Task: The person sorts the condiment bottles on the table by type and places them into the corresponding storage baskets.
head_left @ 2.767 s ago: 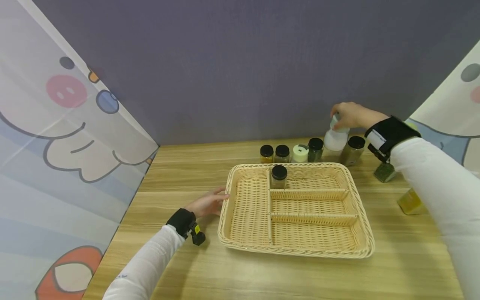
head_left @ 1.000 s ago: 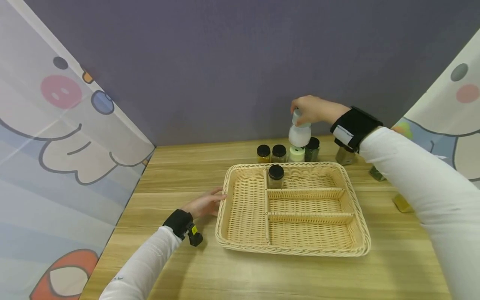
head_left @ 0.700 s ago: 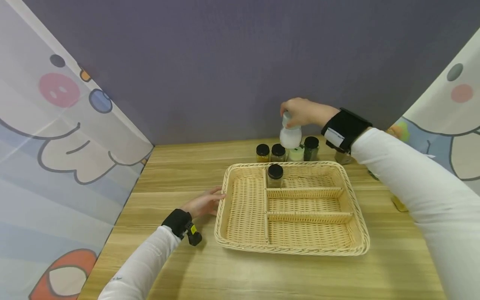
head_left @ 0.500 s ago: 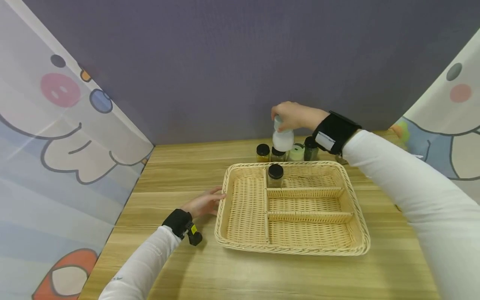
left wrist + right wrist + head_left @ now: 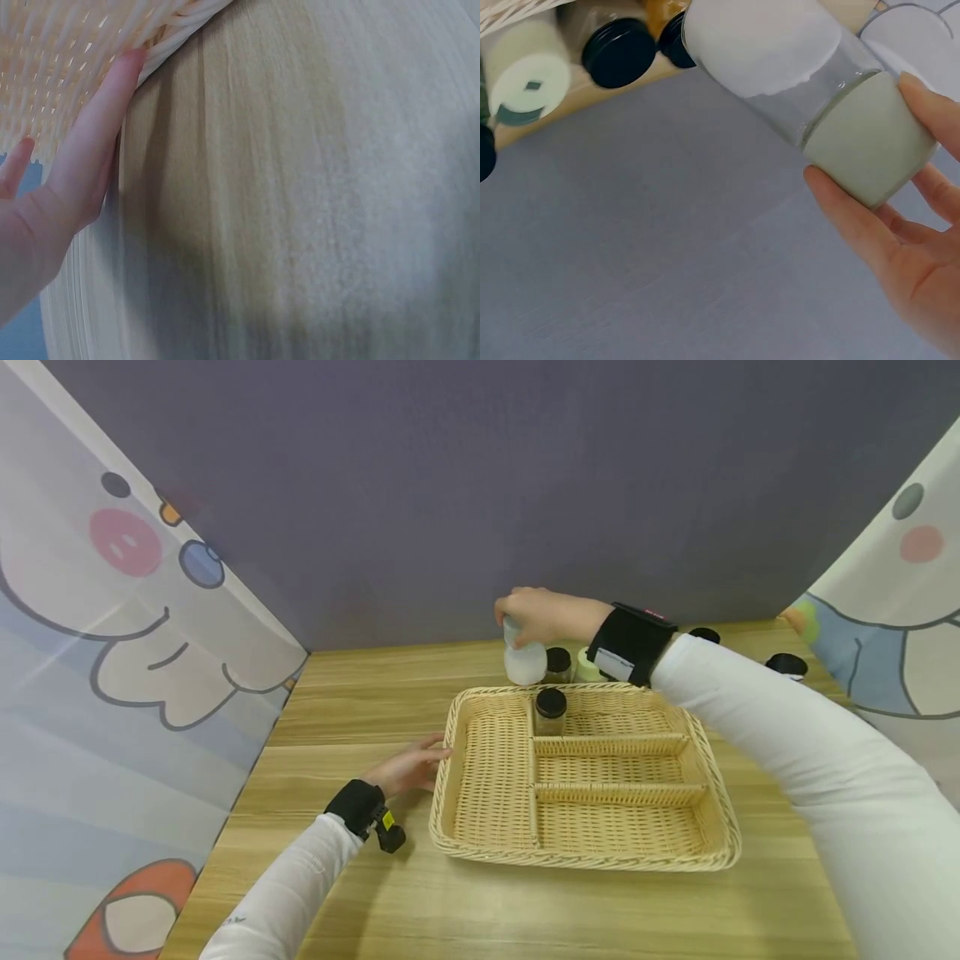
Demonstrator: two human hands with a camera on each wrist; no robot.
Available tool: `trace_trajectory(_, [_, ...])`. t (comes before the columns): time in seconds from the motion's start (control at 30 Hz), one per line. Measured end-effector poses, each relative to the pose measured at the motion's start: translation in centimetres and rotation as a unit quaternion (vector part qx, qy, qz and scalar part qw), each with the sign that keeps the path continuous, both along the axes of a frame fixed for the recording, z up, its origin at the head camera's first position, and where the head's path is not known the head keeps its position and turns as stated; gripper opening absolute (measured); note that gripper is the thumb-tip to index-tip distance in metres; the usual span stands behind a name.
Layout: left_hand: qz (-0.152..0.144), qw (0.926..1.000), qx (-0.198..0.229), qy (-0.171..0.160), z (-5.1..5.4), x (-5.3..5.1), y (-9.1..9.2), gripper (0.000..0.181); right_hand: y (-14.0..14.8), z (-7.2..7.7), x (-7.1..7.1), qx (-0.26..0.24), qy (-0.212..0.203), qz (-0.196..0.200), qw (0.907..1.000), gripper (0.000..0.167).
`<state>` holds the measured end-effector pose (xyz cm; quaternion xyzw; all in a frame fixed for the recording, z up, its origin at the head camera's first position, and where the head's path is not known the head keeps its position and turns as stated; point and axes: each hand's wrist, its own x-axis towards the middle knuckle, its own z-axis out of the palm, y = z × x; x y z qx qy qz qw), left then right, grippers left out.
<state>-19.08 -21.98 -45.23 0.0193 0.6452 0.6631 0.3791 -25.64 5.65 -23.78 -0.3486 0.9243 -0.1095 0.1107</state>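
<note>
My right hand (image 5: 536, 612) pinches the pale green lid (image 5: 870, 142) of a glass jar of white grains (image 5: 525, 664). The jar hangs tilted behind the basket's back left edge, in front of the yellow jar's place in the head view. In the right wrist view the fingers (image 5: 855, 217) and thumb meet the lid's sides. My left hand (image 5: 405, 768) rests against the left side of the wicker basket (image 5: 585, 862), one extended finger (image 5: 97, 120) along its outer wall. A black-lidded spice jar (image 5: 551, 714) stands in the basket's back right compartment.
Behind the basket stand another black-lidded jar (image 5: 558, 664) and a jar with a pale green lid (image 5: 587, 668). Two black lids (image 5: 705, 634) show beyond the right sleeve, which covers part of the table. A dark grey wall closes the back.
My right hand has lifted the white-grain jar from the row's right part and carried it left past the other jars, lowering it lately. My left hand has stayed at the basket.
</note>
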Motion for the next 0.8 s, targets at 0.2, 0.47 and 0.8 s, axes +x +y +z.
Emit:
trace_trajectory(0.2, [-0.001, 1.0, 0.003, -0.001, 0.2, 0.1, 0.0, 0.055, -1.3, -0.3, 0.8, 0.007, -0.003, 0.007, 0.9999, 0.037])
trace_trajectory(0.47, [0.001, 1.0, 0.004, -0.001, 0.2, 0.1, 0.1, 0.058, -2.4, -0.9, 1.4, 0.007, -0.001, 0.021, 0.9998, 0.037])
trace_trajectory(0.8, [0.002, 1.0, 0.003, -0.003, 0.0, 0.1, -0.1, 0.057, -3.8, -2.4, 1.9, 0.019, 0.01, 0.047, 0.9987, 0.04])
